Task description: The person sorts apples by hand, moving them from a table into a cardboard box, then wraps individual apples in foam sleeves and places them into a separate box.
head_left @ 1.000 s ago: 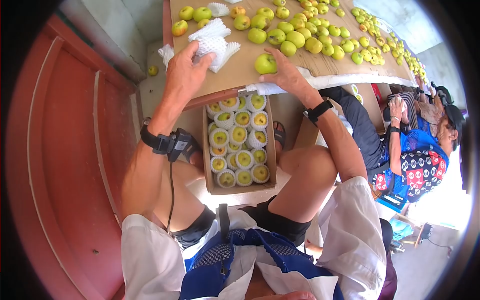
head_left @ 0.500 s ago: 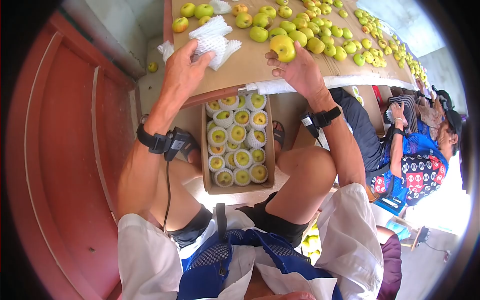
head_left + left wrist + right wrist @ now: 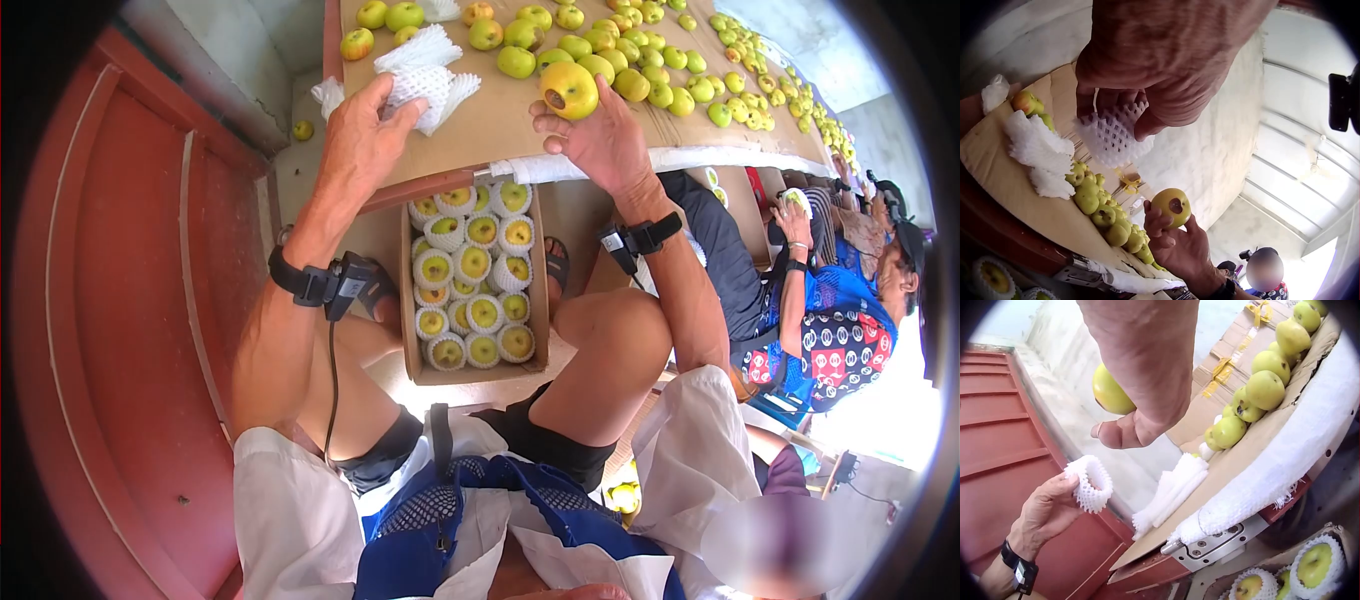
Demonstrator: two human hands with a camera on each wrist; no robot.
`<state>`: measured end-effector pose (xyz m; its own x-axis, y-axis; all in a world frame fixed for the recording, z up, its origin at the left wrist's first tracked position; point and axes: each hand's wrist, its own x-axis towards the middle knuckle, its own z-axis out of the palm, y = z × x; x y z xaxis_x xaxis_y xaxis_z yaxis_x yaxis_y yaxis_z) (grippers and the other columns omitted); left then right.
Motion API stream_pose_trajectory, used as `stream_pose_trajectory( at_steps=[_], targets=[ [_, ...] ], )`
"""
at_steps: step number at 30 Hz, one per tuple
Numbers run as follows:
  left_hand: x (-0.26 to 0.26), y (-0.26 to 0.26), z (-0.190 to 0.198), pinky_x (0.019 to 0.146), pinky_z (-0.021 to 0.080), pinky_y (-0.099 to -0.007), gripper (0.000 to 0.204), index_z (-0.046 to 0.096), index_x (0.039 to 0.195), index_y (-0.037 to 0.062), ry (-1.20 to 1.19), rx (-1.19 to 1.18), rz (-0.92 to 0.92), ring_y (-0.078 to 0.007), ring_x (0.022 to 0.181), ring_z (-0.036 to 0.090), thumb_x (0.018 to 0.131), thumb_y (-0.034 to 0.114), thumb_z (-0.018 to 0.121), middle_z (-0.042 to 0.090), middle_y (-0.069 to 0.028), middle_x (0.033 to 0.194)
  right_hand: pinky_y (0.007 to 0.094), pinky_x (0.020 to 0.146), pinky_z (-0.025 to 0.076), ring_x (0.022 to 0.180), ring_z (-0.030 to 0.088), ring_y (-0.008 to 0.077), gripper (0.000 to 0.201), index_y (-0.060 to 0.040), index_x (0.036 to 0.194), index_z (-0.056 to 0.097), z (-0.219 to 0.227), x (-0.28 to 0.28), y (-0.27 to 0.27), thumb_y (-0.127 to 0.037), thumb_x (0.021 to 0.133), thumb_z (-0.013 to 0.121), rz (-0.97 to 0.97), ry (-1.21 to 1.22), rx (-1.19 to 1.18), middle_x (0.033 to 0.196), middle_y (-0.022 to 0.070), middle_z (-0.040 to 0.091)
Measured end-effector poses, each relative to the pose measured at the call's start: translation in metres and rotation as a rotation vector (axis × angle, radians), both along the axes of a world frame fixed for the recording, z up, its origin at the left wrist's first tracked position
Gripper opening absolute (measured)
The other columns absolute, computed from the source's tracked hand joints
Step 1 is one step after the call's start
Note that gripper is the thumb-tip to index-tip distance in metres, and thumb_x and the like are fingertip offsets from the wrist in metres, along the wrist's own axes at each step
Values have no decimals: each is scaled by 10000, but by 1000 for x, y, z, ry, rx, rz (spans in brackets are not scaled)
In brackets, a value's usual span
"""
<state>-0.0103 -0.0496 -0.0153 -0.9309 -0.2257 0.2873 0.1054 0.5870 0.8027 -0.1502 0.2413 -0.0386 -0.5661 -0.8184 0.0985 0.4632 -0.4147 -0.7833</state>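
A cardboard-topped table [image 3: 480, 145] bears scattered yellow-green apples [image 3: 516, 62] and, near its left end, white foam nets [image 3: 1171, 492]

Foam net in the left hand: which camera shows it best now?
Right wrist: the foam net appears apart from the loose nets, its open mouth visible, held in the left hand. Head view shows it overlapping other nets; left wrist view shows its mesh, partly hidden by the hand.

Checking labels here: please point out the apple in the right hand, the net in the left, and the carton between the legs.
Apple [image 3: 575, 88]: head view, on its skin beside the dark patch.
Net [image 3: 1115, 136]: left wrist view, middle of its mesh side.
Carton [image 3: 480, 376]: head view, wall nearest the wearer.
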Motion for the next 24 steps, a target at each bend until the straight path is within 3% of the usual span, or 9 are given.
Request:
stream_pose_trajectory(
  at_steps=[2, 5, 8, 9, 13, 15, 18, 21, 24],
  targets=[
    [-1, -1, -3, 864, 524, -280, 313, 677, 1252, -10, 22, 6, -8, -102, 958, 652, 994, 167, 681, 740, -46, 1078, 377, 789, 513, 1056, 664, 326, 521, -12, 1364, 536, 2, -2, 2, -448, 1095, 444, 20, 28, 3, 1238, 176, 650],
    [-1, -2, -2, 862, 525, -283, 314, 678, 1251, -6, 0, -21, 5, -101, 951, 652, 992, 172, 689, 741, -46, 1072, 361, 819, 511, 1051, 660, 300, 588, -1, 1403, 522, 3, 0, 3, -447, 1027, 589, -351, 163, 238, 1223, 172, 648],
    [-1, -1, -7, 860, 525, -283, 319, 680, 1252, -2, 32, 11, -7, -100, 945, 651, 988, 178, 698, 743, -45, 1065, 347, 881, 507, 1050, 654, 263, 726, 13, 1442, 504, -9, -19, 27, -462, 932, 709, -740, 503, 658, 1210, 167, 646],
    [-1, 0, -6, 858, 524, -282, 321, 680, 1252, -1, 58, 35, -18, -99, 943, 651, 987, 179, 701, 744, -45, 1062, 336, 904, 512, 1031, 653, 246, 823, 31, 1441, 518, -7, -23, 34, -457, 839, 793, -770, 456, 719, 1148, 142, 671],
    [-1, 2, -5, 853, 522, -281, 318, 683, 1249, 5, 17, 7, -5, -99, 938, 653, 985, 181, 704, 746, -43, 1057, 365, 918, 529, 1045, 677, 294, 775, 47, 1374, 567, -15, -29, 49, -392, 792, 830, -796, 737, 1118, 1089, 159, 710],
    [-2, 2, -5, 848, 521, -280, 313, 685, 1244, 7, 13, -12, -11, -99, 933, 653, 985, 182, 705, 747, -43, 1048, 383, 917, 536, 1064, 688, 327, 756, 52, 1345, 584, -28, -28, 51, -373, 774, 840, -888, 950, 1190, 1080, 196, 725],
    [-2, 5, -2, 845, 520, -279, 309, 686, 1237, 7, 3, -33, 1, -100, 926, 654, 985, 186, 704, 747, -43, 1033, 417, 953, 527, 1124, 680, 365, 744, 51, 1346, 571, -32, -23, 54, -378, 790, 817, -849, 1014, 1286, 1152, 271, 706],
    [-3, 11, 0, 843, 518, -277, 303, 688, 1232, 8, -42, -62, 19, -98, 921, 653, 988, 186, 701, 748, -47, 1030, 434, 969, 523, 1134, 675, 386, 762, 42, 1367, 547, -47, -22, 55, -380, 789, 809, -817, 1083, 1392, 1175, 285, 699],
    [-5, 12, -4, 844, 523, -280, 307, 688, 1234, 6, -18, -48, -30, -96, 918, 659, 991, 192, 697, 752, -47, 1034, 441, 974, 520, 1128, 676, 388, 787, 36, 1382, 528, -49, -29, 66, -401, 790, 806, -714, 1099, 1272, 1180, 273, 701]
  ],
)
